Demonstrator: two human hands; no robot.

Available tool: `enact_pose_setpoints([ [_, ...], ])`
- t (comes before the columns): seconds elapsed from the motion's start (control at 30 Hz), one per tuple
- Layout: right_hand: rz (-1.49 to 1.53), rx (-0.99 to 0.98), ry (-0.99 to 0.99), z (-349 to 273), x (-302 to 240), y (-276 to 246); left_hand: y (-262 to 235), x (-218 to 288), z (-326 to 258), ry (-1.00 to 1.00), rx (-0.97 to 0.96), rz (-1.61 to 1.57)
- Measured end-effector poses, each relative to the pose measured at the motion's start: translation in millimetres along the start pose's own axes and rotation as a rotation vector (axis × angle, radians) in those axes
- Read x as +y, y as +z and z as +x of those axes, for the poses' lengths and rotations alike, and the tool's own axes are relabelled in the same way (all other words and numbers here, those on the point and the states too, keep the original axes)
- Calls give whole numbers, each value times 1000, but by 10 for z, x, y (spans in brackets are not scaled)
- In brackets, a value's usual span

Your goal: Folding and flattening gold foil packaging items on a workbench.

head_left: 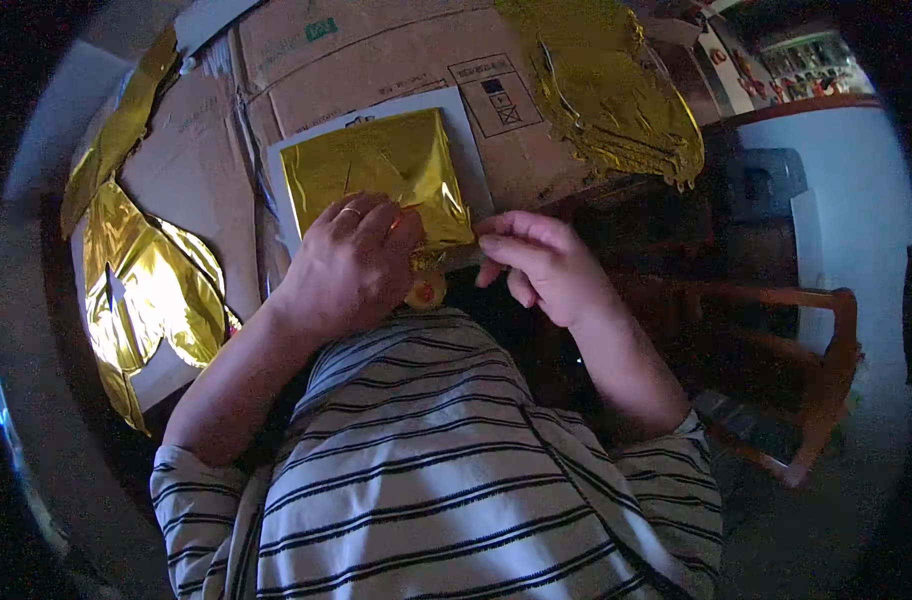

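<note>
A square of shiny gold foil (361,165) lies over a white sheet (468,130) in front of me. My left hand (351,265), with a ring on one finger, rests on the foil's near part, its fingers curled and close together. A small orange bit shows at those fingertips; what they hold is hidden. At the near right corner of the foil, my right hand (546,260) has thumb and forefinger pinched on the edge, the other fingers bent below. A round yellowish piece (426,291) with a reddish centre sits beside my left hand, close to my shirt.
Brown cardboard (376,60) with printed marks spreads under the work. Loose gold foil pieces (151,290) lie at the left, and a crumpled gold foil sheet (626,100) hangs over the far right edge. A wooden chair (831,330) stands to the right, near a grey plastic container (766,178).
</note>
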State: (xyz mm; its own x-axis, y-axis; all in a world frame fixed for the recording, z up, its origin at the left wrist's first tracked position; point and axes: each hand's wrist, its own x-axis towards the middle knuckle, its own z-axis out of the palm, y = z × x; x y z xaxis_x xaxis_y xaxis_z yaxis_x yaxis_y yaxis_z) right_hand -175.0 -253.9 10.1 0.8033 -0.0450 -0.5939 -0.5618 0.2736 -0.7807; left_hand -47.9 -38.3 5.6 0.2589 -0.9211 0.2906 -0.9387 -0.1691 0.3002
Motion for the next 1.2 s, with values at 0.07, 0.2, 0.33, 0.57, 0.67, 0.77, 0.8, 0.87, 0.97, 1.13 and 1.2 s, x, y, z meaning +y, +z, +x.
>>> enact_pose_setpoints([
  [0.07, 218, -46, 33, 1, 53, -11, -4, 10, -3, 29, 44, 58],
  [0.2, 441, -100, 19, 29, 202, 51, 84, 32, -10, 28, 89, 172],
  [0.33, 447, -160, 2, 1, 192, 67, 109, 35, -21, -6, 112, 149],
  [0.57, -386, 195, -584, 14, 313, 113, 171, -96, -118, -30, 308, 52],
  [0.67, -608, 321, -780, 49, 285, 87, 99, -73, -110, -34, 317, 103],
  [0.77, -651, 372, -844, 94, 243, 79, 12, -57, -64, -35, 287, 112],
  [0.8, -679, 374, -855, 101, 228, 53, 12, -59, -64, -32, 288, 109],
  [0.87, -651, 361, -863, 125, 198, 39, 13, -73, -59, -22, 292, 104],
  [0.97, -441, 255, -715, 137, 125, 36, 18, -83, -53, -4, 292, 102],
  [1.13, 174, 1, -135, 123, -104, 8, -33, -42, -87, 16, 234, 166],
  [1.2, -262, 147, -512, 147, -51, 37, 0, -59, -111, 33, 247, 164],
])
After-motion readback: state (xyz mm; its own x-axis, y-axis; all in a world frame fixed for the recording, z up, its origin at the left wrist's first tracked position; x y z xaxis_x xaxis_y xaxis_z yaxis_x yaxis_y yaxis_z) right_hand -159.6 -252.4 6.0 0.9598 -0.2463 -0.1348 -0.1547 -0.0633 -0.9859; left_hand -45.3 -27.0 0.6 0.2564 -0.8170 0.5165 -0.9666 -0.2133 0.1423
